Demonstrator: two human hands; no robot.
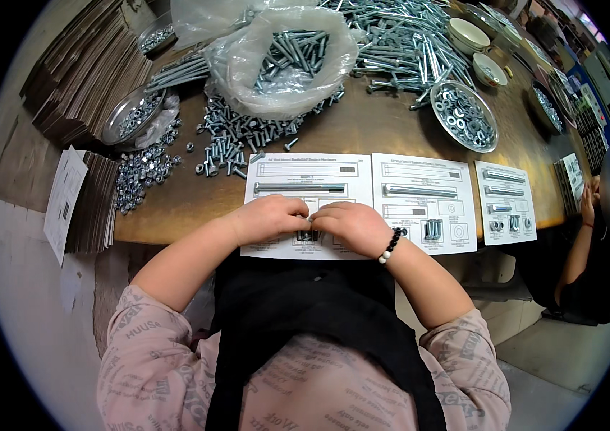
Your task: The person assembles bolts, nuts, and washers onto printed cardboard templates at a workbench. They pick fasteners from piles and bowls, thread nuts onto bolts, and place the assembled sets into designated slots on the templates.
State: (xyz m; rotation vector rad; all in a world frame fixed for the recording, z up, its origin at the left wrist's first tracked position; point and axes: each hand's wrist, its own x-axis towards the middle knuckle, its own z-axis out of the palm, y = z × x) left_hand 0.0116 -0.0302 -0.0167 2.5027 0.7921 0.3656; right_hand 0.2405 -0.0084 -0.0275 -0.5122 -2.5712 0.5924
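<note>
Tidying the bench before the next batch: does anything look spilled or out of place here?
Yes. Short bolts lie scattered loose on the wooden table below the open plastic bag, and nuts have spread past the metal dish at the left edge.

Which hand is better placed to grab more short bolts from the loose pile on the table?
Probably the left. The left hand rests on the near sheet, on the side where the pile of short bolts lies, up and to the left. The right hand would have to cross over it.
</note>
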